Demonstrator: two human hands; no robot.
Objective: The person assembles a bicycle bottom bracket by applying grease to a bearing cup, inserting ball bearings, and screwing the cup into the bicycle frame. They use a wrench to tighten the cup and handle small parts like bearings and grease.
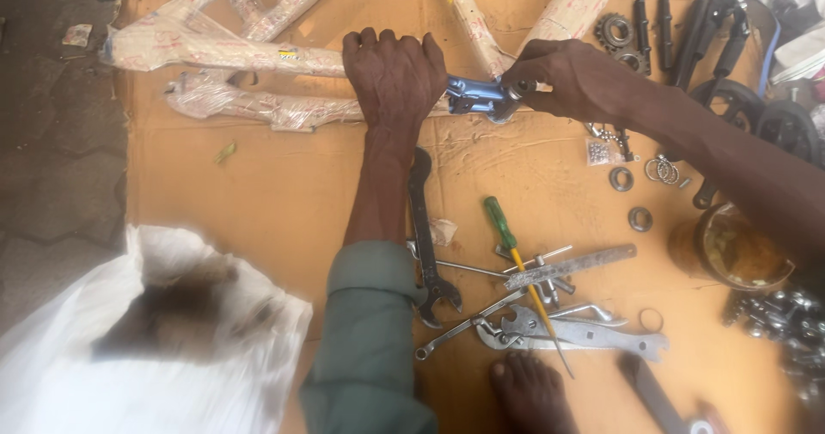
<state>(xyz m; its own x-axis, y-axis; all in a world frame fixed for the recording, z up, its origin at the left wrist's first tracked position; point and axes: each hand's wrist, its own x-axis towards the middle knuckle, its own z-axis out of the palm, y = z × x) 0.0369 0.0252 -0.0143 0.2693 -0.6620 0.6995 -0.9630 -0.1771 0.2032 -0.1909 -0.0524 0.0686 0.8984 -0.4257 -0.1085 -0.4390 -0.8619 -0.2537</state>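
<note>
Pressing down on the plastic-wrapped bicycle frame [258, 51] that lies across the brown cardboard sheet [284, 193], the left hand [394, 73] is closed over its tubes. Just right, the right hand [574, 77] pinches a small part at the bare blue metal frame end [474, 95]. Steady downward hold and straight fingers would help. Wrenches [550, 327] lie nearer.

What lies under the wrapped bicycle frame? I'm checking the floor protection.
Flattened brown cardboard lies under the wrapped bicycle frame. The left hand covers part of the frame, hiding what is beneath it.
</note>
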